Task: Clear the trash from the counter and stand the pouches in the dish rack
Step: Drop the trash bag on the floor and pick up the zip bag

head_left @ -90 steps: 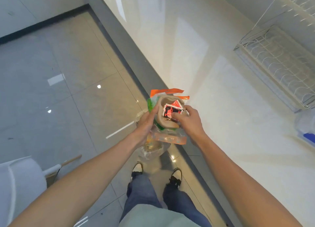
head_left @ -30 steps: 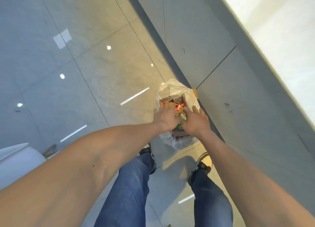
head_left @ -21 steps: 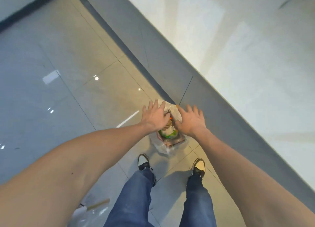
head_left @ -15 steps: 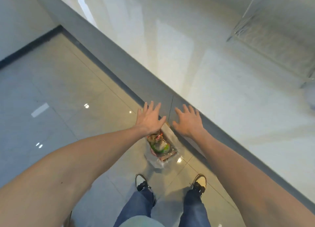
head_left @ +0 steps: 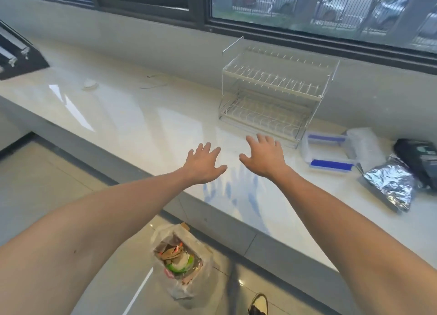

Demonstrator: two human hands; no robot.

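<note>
— What is the person wearing on the arms?
— Nothing: both forearms are bare to the picture's edge, no sleeve, watch or ring on the left hand (head_left: pixel 203 165) or right hand (head_left: pixel 265 159).
— Anything on the feet?
— One shoe (head_left: pixel 258 304), pale toe cap, dark laces, at the bottom edge.

One head-worn view looks forward and down over the counter (head_left: pixel 146 125) toward the window (head_left: pixel 307 4)
</note>
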